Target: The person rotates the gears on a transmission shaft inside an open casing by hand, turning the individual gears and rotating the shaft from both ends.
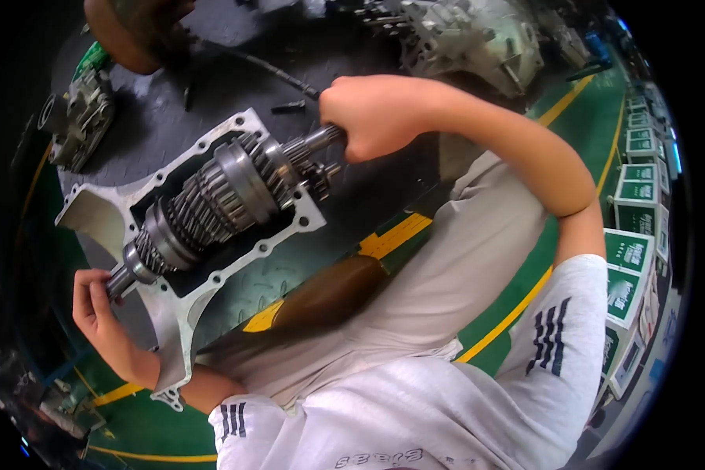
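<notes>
A gear shaft [211,196] with several gears and rings lies lengthwise in an open grey metal gearbox housing [309,213]. At the far right end, my right hand [372,117] is closed in a fist around the splined shaft end. My left hand [98,313] pinches the thin lower-left end of the same shaft, fingers bent around it. Beside the right end, a small toothed gear [317,182] sticks out past the housing wall. Whether the shaft rests fully in its seats is hidden by the gears.
On the dark bench [153,117] lie a short bolt [288,106] and a long thin rod [266,69]. A metal casting [82,117] stands at left, a larger housing [474,39] at the back. Green-and-white boxes [630,274] line the right side beyond the green floor [509,309].
</notes>
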A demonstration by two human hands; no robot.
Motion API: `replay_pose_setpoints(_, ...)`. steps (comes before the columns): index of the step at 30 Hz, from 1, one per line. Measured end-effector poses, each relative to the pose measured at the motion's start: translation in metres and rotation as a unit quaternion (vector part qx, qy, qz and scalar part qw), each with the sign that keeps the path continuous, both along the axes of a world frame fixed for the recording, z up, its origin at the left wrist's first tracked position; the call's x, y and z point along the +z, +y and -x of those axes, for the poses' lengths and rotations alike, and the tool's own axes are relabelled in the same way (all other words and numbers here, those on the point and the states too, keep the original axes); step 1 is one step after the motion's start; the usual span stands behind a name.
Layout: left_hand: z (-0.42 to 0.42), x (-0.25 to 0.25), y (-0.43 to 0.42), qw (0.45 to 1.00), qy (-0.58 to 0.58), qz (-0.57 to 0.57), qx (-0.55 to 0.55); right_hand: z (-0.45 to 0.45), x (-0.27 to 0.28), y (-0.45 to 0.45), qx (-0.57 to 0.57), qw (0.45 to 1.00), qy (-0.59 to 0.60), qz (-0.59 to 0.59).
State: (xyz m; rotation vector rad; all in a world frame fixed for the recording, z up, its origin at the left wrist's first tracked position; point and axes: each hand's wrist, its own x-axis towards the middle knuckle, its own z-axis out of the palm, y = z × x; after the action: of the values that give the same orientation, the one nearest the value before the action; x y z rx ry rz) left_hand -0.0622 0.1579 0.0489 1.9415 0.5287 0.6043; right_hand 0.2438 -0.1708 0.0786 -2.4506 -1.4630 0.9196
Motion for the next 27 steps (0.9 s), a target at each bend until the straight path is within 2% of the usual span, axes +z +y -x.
replay_pose_setpoints(4,-0.005,0.003,-0.013,0.997,0.057,-0.049,0.035,0.002,-0.001,-0.006,0.034,0.998,-0.052,-0.026)
replay_pose_setpoints(7,-0.003,-0.011,-0.004,0.998,0.025,-0.049,0.041,0.003,-0.002,-0.009,0.029,0.998,-0.054,-0.02)
replay_pose_setpoints(8,0.01,-0.008,0.037,0.992,0.109,-0.052,-0.043,0.002,-0.007,-0.008,0.031,0.997,-0.058,-0.03)
replay_pose_setpoints(10,-0.015,0.032,-0.038,0.996,0.03,-0.085,0.007,0.002,-0.006,-0.01,0.037,0.997,-0.058,-0.028)
replay_pose_setpoints(16,-0.013,0.029,-0.033,0.996,0.035,-0.077,0.001,-0.004,-0.009,-0.008,0.048,0.998,-0.043,-0.023)
replay_pose_setpoints(22,-0.012,0.029,-0.029,0.995,0.049,-0.09,-0.013,-0.017,-0.013,-0.002,0.061,0.996,0.058,-0.018)
replay_pose_setpoints(24,-0.012,0.03,-0.032,0.996,0.034,-0.085,-0.012,-0.022,-0.015,0.002,0.051,0.989,0.131,0.034)
replay_pose_setpoints(25,-0.012,0.032,-0.033,0.995,0.04,-0.087,-0.016,-0.025,-0.015,0.004,0.052,0.99,0.129,0.033)
replay_pose_setpoints(27,-0.01,0.032,-0.027,0.993,0.05,-0.101,-0.029,-0.032,-0.012,0.008,0.058,0.945,0.299,0.12)
